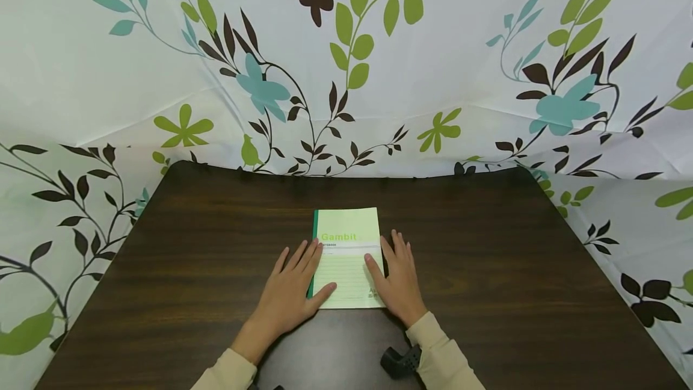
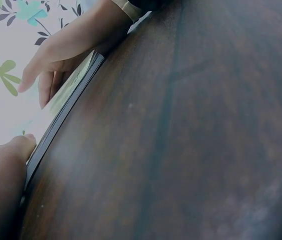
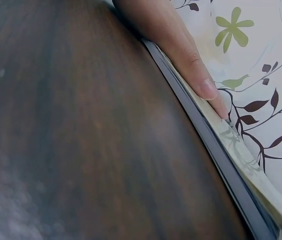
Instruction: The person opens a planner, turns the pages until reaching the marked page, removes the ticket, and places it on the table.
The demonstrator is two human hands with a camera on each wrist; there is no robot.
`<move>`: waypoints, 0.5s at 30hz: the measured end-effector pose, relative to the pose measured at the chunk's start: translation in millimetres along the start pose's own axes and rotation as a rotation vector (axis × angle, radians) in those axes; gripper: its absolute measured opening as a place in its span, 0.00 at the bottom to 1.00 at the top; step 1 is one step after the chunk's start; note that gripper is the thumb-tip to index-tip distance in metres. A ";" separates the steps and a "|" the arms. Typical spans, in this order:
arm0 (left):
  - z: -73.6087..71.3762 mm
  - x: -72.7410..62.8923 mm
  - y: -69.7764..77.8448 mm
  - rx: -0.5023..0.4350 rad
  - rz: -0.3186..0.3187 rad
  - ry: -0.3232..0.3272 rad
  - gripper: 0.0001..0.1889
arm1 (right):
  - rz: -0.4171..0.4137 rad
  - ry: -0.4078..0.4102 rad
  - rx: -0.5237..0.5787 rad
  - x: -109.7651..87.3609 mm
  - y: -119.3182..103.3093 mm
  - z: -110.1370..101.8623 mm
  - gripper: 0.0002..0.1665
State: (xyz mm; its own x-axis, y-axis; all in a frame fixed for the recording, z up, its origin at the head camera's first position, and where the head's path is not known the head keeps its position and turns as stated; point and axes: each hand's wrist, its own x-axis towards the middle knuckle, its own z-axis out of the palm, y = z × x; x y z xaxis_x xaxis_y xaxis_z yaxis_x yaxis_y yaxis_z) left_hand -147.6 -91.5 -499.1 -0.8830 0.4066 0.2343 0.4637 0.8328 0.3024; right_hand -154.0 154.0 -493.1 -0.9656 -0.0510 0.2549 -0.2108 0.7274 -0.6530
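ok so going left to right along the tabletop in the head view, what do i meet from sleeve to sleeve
left sleeve → left hand → green notebook → right hand → right sleeve

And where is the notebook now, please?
In the head view, the notebook lies below centre on the table, between the left hand and the right hand.

i'm looking remotely at a dark wood-grain table (image 1: 487, 257), white leaf-and-bird-print fabric (image 1: 460, 59) hanging behind and on both sides.
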 end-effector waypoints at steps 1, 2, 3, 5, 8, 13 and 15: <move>0.0 0.0 0.0 0.003 -0.001 -0.001 0.45 | -0.001 0.008 0.012 0.0 0.3 0.0 0.40; 0.0 0.0 0.0 0.006 -0.001 -0.001 0.45 | -0.002 0.017 0.021 0.2 0.7 0.1 0.39; 0.1 0.0 0.0 0.006 -0.002 -0.002 0.45 | -0.004 0.027 0.036 0.2 1.0 0.2 0.39; 0.1 0.0 0.1 0.004 -0.004 -0.004 0.45 | -0.011 0.052 0.076 0.4 1.7 0.5 0.37; 0.2 0.0 0.3 -0.003 -0.007 -0.009 0.45 | -0.032 0.106 0.152 1.1 3.2 1.4 0.32; 0.8 0.3 0.2 -0.002 -0.007 -0.011 0.45 | -0.055 0.201 0.245 3.6 4.2 2.1 0.19; 1.2 0.6 -0.2 0.000 -0.005 -0.007 0.45 | -0.034 0.224 0.272 4.2 3.8 2.3 0.09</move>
State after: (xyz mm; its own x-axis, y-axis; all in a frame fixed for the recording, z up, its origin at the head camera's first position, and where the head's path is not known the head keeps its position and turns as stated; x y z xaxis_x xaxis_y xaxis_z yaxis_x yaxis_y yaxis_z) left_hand -148.3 -91.0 -500.0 -0.8856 0.4053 0.2268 0.4596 0.8347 0.3032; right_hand -159.1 155.0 -496.1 -0.9066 0.1011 0.4096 -0.3037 0.5176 -0.7999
